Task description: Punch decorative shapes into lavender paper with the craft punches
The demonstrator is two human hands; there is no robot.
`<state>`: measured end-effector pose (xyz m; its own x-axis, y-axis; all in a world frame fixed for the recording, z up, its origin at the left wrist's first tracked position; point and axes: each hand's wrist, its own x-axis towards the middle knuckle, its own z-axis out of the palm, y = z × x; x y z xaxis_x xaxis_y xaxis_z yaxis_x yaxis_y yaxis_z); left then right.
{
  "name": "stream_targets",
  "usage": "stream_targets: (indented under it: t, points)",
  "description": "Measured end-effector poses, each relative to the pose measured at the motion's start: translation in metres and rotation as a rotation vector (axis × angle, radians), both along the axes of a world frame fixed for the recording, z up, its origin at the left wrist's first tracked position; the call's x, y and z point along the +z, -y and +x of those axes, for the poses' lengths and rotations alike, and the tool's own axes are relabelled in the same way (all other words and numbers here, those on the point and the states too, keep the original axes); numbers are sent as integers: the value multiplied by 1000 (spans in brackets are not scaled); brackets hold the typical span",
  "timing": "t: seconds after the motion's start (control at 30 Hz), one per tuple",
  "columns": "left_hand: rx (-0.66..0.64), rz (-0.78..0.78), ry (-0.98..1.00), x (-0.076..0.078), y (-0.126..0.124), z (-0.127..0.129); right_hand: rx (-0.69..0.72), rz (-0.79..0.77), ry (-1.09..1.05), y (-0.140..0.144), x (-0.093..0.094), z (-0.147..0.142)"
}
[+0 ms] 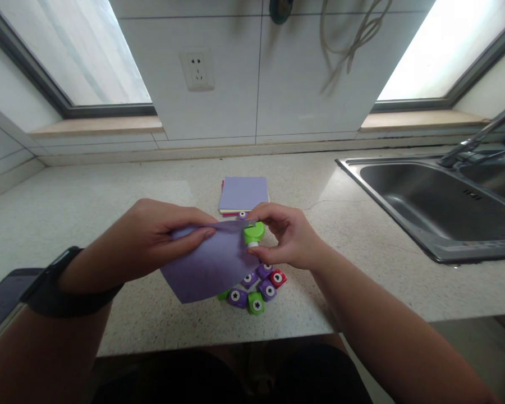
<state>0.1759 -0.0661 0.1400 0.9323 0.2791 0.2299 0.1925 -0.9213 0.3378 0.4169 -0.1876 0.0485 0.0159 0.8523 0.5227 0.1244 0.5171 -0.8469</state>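
Pinching the purple sheet [208, 264] in your left hand [151, 241], your right hand [284, 238] clamps the green punch [253, 233] on its edge above the surface [362, 252]; press squarely, paper flat.

We see a steel sink [441, 247] with faucet [480, 137] at right. Wall outlet [199, 69] upper centre; dark phone [4, 297] lower left.

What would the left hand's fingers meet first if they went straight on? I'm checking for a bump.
Probably the green punch held by the right hand; the left hand points rightward along the purple paper.
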Motion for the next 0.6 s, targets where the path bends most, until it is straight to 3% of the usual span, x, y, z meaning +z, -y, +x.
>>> stream_targets:
  t: [0.6]
  points:
    - [26,-78,8,-1,0,5,28,-80,-113,-1,-1,-2]
